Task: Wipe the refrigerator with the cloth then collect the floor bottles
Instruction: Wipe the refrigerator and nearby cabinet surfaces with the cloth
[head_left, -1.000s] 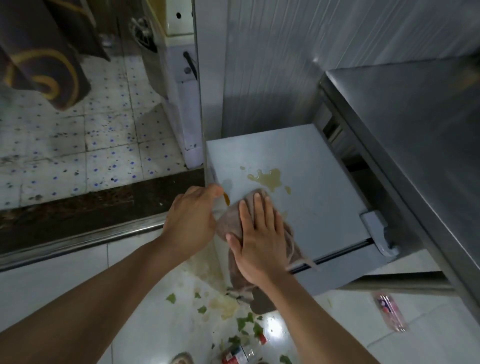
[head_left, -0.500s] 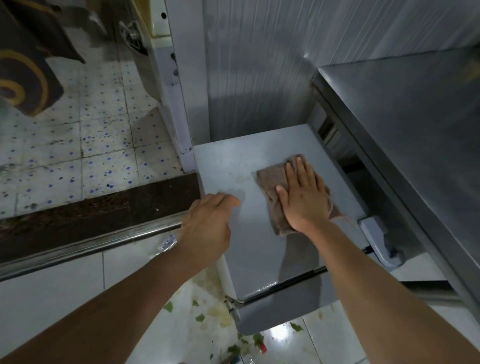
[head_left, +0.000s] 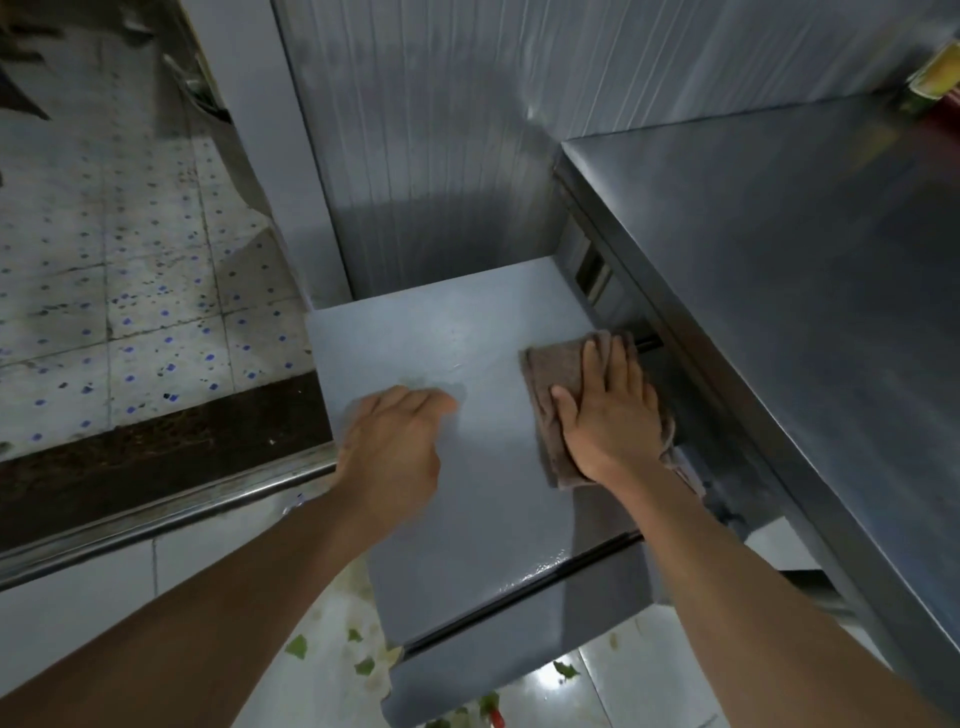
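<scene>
Fingers (head_left: 613, 364) flat on rumpled brown cloth (head_left: 550, 374), grey refrigerator (head_left: 467, 499) top

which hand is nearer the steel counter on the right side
Right. The right hand presses the cloth flat at the refrigerator top's right edge, beside the steel counter. The left hand rests near the top's left edge, farther away.

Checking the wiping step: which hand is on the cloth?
The right hand, pressed flat on the brown cloth; the left hand rests bare on the refrigerator top.
</scene>
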